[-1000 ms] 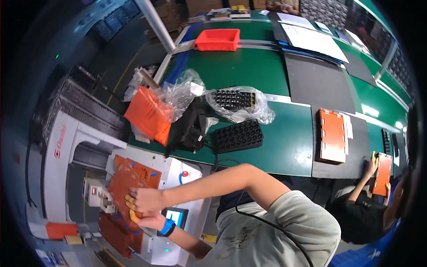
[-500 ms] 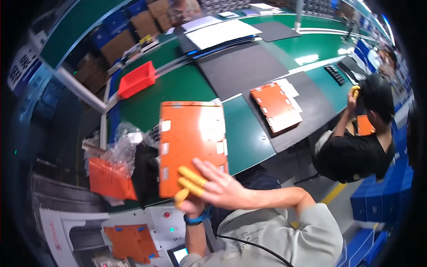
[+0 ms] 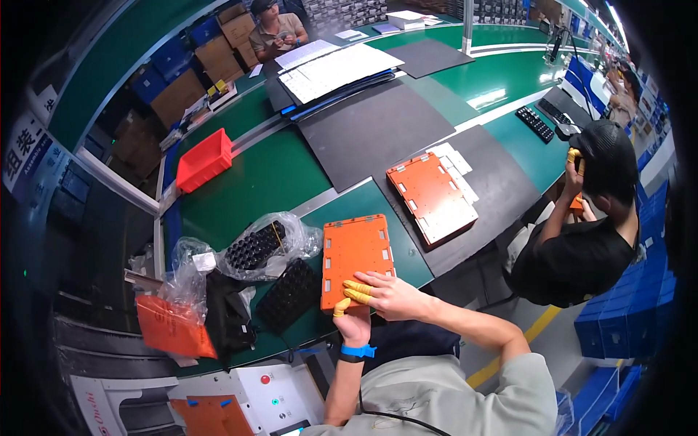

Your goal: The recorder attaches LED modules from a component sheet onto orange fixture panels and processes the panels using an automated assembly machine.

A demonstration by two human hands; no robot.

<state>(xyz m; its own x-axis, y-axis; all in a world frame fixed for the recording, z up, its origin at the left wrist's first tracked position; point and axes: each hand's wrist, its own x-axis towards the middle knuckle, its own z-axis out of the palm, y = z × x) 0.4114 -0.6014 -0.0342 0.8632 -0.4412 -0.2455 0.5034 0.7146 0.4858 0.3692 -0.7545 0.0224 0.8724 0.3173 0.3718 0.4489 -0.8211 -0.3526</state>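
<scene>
A flat orange rectangular panel point(image 3: 356, 247) with small slots along its edges is in front of me, over the near edge of the green bench. My left hand point(image 3: 355, 328), with a blue and black band at its wrist, grips the panel's lower edge. Its thumb, in a yellow finger cover, is on top, and its other fingers are hidden beneath. Across the panel's lower right part lies my right hand point(image 3: 391, 296), fingers stretched out, some in yellow covers. Farther right rests a stack of similar orange panels point(image 3: 432, 196) with white sheets point(image 3: 459, 174) beside it.
Black trays point(image 3: 287, 294), one in clear plastic point(image 3: 291, 251), lie left of the panel. An orange bag point(image 3: 174, 323) hangs at the bench's left corner; a red bin point(image 3: 204, 160) stands farther back. At right sits a co-worker point(image 3: 582, 247). A machine with buttons point(image 3: 273, 389) stands below left.
The panel and both my hands have moved right and away from me, and the panel appears smaller. Black trays and clear plastic left of it have come into fuller view. My head view has shifted.
</scene>
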